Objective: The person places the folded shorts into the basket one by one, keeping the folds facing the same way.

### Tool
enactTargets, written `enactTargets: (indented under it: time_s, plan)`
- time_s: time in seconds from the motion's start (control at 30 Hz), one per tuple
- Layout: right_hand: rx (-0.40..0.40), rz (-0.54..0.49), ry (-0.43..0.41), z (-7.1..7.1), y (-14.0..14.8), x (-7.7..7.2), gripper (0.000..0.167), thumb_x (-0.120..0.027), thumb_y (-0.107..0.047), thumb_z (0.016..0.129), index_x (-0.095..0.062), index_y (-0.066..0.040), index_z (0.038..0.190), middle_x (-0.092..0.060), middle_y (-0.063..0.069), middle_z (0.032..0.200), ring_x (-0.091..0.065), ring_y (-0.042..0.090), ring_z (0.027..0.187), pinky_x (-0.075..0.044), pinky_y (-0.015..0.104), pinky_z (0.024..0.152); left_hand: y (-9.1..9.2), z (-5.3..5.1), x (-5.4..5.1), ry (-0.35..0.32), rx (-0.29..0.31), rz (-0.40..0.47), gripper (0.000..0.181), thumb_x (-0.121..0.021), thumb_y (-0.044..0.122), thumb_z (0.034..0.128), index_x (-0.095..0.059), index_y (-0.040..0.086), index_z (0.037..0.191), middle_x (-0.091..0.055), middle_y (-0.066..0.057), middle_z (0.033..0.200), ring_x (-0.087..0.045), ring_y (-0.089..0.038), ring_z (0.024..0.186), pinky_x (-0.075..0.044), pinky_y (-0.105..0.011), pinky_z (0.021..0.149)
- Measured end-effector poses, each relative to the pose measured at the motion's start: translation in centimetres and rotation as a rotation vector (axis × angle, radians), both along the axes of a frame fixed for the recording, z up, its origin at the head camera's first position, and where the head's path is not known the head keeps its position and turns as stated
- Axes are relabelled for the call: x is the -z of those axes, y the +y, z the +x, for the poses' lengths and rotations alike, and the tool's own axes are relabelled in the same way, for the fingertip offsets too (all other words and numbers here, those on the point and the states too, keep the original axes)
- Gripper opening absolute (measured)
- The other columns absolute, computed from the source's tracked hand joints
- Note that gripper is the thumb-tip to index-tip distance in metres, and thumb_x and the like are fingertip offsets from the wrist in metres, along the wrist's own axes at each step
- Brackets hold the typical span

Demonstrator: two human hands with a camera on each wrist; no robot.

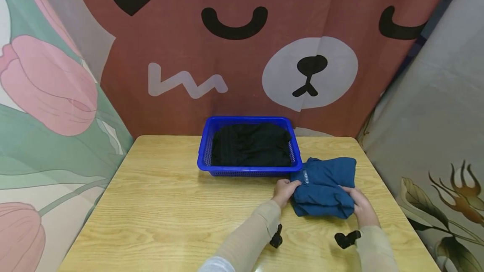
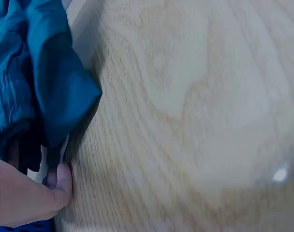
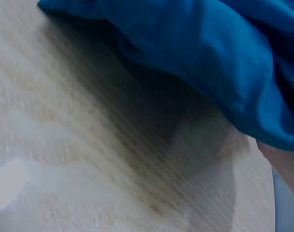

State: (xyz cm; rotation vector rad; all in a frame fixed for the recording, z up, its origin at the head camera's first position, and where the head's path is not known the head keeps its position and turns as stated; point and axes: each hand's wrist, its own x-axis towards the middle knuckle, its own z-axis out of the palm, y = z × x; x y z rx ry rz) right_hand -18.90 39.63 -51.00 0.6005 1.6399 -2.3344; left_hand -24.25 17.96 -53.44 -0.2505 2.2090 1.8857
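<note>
A folded blue garment (image 1: 323, 188), with a small pale mark near its left edge, lies at the right of the table, against the basket's front right corner. Its gathered edge (image 2: 11, 104) shows in the left wrist view. My left hand (image 1: 284, 192) pinches the garment's left edge between thumb and fingers. On the opposite side my right hand (image 1: 363, 207) grips the right edge, some of its fingers hidden by cloth. The right wrist view shows the cloth's lower side (image 3: 195, 58) slightly above the table, shading it; most of that hand is hidden there.
A blue plastic basket (image 1: 204, 160) stands at the back of the wooden table (image 1: 159, 205), holding folded black cloth (image 1: 251, 144). Printed curtains (image 1: 181, 53) hang behind and on both sides. A black wrist device (image 1: 347, 239) sits at each forearm.
</note>
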Motion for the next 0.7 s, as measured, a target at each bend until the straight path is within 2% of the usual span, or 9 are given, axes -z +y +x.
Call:
enactTargets:
  time_s: [0.07, 0.2, 0.3, 0.37, 0.4, 0.47, 0.6, 0.63, 0.7]
  plan:
    - [0.009, -0.039, -0.003, 0.0, -0.3, -0.5, 0.071, -0.043, -0.011, 0.093, 0.011, -0.006, 0.139, 0.01, 0.013, 0.145, -0.053, 0.0, 0.078, -0.043, 0.021, 0.084, 0.1, 0.2, -0.2, 0.011, -0.033, 0.02, 0.023, -0.071, 0.021, 0.065, -0.055, 0.005, 0.067, -0.048, -0.001, 0.069, -0.044, -0.014, 0.065, -0.039, -0.026, 0.059]
    - [-0.003, -0.055, 0.01, 0.0, -0.8, -1.4, 0.075, -0.045, -0.012, 0.093, 0.015, -0.011, 0.139, 0.015, 0.007, 0.145, -0.05, -0.001, 0.088, -0.039, 0.02, 0.088, 0.3, 0.5, -0.6, 0.018, -0.114, 0.037, 0.035, -0.07, 0.02, 0.0619, -0.037, 0.015, 0.052, -0.031, 0.002, 0.054, -0.031, -0.013, 0.053, -0.026, -0.025, 0.049]
    - [0.0, -0.066, 0.027, -0.1, -1.1, -2.1, 0.076, -0.046, -0.012, 0.093, 0.014, -0.015, 0.14, 0.015, 0.003, 0.146, -0.045, 0.0, 0.098, -0.036, 0.019, 0.09, 0.3, 0.8, -0.9, -0.001, -0.157, 0.057, 0.034, -0.069, 0.023, 0.0612, -0.038, 0.017, 0.049, -0.032, 0.004, 0.051, -0.032, -0.012, 0.051, -0.028, -0.024, 0.048]
    - [0.012, -0.086, 0.049, -0.1, -1.3, -2.7, 0.075, -0.045, -0.01, 0.092, 0.012, -0.017, 0.14, 0.012, 0.001, 0.147, -0.044, -0.001, 0.099, -0.036, 0.018, 0.09, 0.4, 0.8, -1.0, -0.032, -0.158, 0.127, 0.031, -0.068, 0.022, 0.0632, -0.04, 0.015, 0.05, -0.035, 0.003, 0.053, -0.035, -0.012, 0.053, -0.032, -0.024, 0.05]
    - [0.015, -0.091, 0.057, 0.0, -1.5, -3.0, 0.075, -0.045, -0.01, 0.092, 0.012, -0.018, 0.141, 0.012, 0.0, 0.147, -0.041, 0.001, 0.106, -0.036, 0.018, 0.089, 0.4, 0.8, -1.1, -0.057, -0.147, 0.185, 0.026, -0.068, 0.022, 0.0649, -0.046, 0.013, 0.054, -0.041, 0.002, 0.057, -0.04, -0.013, 0.057, -0.037, -0.027, 0.053]
    - [0.024, -0.102, 0.082, 0.0, -1.6, -3.3, 0.075, -0.045, -0.009, 0.092, 0.011, -0.017, 0.141, 0.004, -0.002, 0.146, -0.047, -0.002, 0.098, -0.038, 0.017, 0.088, 0.6, 0.8, -1.1, -0.137, -0.112, 0.333, 0.017, -0.065, 0.021, 0.0681, -0.055, 0.007, 0.068, -0.052, -0.003, 0.071, -0.049, -0.019, 0.069, -0.044, -0.037, 0.063]
    - [0.028, -0.135, 0.14, 0.1, -1.8, -3.6, 0.074, -0.044, -0.006, 0.092, 0.011, -0.014, 0.141, -0.012, 0.0, 0.139, -0.051, 0.0, 0.095, -0.041, 0.018, 0.085, 0.6, 0.8, -1.0, -0.319, 0.002, 0.588, 0.043, -0.06, 0.026, 0.0738, -0.057, 0.001, 0.109, -0.056, -0.015, 0.105, -0.051, -0.036, 0.096, -0.036, -0.065, 0.075]
    - [0.029, -0.146, 0.161, 0.1, -1.8, -3.5, 0.073, -0.043, -0.005, 0.092, 0.01, -0.013, 0.141, -0.016, 0.001, 0.135, -0.053, -0.003, 0.087, -0.042, 0.019, 0.084, 0.6, 0.8, -0.9, -0.352, 0.037, 0.633, 0.047, -0.058, 0.028, 0.0749, -0.055, 0.001, 0.113, -0.056, -0.015, 0.108, -0.05, -0.036, 0.098, -0.034, -0.064, 0.078]
    - [0.029, -0.182, 0.191, 0.2, -2.0, -3.7, 0.073, -0.042, -0.003, 0.092, 0.011, -0.015, 0.141, -0.023, -0.001, 0.129, -0.053, -0.001, 0.088, -0.042, 0.019, 0.083, 0.4, 0.9, -0.9, -0.391, 0.109, 0.689, 0.051, -0.054, 0.032, 0.0771, -0.052, 0.001, 0.118, -0.055, -0.016, 0.111, -0.05, -0.035, 0.1, -0.033, -0.061, 0.084]
